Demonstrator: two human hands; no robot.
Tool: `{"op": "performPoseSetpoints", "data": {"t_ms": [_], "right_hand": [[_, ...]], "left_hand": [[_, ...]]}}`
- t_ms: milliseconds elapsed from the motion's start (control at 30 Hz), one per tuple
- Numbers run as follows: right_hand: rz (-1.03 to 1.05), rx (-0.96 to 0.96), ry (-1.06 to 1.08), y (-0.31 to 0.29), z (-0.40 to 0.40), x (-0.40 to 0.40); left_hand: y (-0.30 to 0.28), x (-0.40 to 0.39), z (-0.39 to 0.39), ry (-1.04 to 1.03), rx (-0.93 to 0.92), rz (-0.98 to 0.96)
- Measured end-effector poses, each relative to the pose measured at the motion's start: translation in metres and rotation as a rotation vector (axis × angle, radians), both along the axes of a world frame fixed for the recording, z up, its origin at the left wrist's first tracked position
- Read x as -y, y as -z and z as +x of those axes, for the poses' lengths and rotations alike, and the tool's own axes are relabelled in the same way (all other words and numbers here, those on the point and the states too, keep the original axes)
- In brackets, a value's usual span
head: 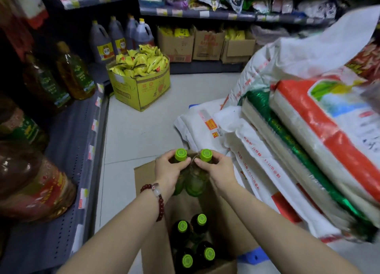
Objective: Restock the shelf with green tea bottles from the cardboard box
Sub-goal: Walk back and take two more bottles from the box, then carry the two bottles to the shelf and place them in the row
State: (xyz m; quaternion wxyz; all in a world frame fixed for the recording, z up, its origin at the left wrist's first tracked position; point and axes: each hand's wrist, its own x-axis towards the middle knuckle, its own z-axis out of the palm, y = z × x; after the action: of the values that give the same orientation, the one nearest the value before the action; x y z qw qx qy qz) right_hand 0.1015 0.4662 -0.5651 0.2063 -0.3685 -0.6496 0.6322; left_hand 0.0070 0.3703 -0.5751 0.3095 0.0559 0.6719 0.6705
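Two green tea bottles with lime-green caps are held side by side above the open cardboard box (144, 175). My left hand (167, 171) grips the left bottle (180, 155) around its neck. My right hand (218, 170) grips the right bottle (205, 155) the same way. Both bottles hang upright, their lower bodies touching. Inside the box, below my forearms, several more bottles (197, 240) stand upright, caps showing. A grey metal shelf (70, 146) runs along the left.
Large oil jugs (67, 72) and wrapped jugs (30, 183) stand on the left shelf. A yellow box of snack packets (141, 80) sits on the floor ahead. Stacked rice sacks (298, 142) crowd the right side. Light floor tiles (133, 133) lie between.
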Motion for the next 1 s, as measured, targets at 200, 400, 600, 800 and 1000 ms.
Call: {"op": "performPoseSetpoints", "data": {"t_ms": [200, 400, 600, 800, 1000], "right_hand": [[0.071, -0.003, -0.002, -0.162, -0.004, 0.005], [0.098, -0.048, -0.003, -0.329, -0.007, 0.009], [0.125, -0.158, -0.07, -0.491, -0.006, 0.011], [0.169, -0.231, -0.081, -0.612, -0.005, 0.013], [0.213, -0.247, -0.109, -0.698, -0.004, 0.022]], "left_hand": [[-0.161, 0.012, -0.006, 0.026, -0.027, 0.027], [-0.331, 0.018, -0.01, 0.054, -0.121, 0.04], [-0.492, 0.024, -0.009, 0.056, -0.221, 0.096], [-0.615, 0.035, 0.001, 0.004, -0.249, 0.113], [-0.713, 0.055, 0.014, -0.04, -0.261, 0.141]]}}
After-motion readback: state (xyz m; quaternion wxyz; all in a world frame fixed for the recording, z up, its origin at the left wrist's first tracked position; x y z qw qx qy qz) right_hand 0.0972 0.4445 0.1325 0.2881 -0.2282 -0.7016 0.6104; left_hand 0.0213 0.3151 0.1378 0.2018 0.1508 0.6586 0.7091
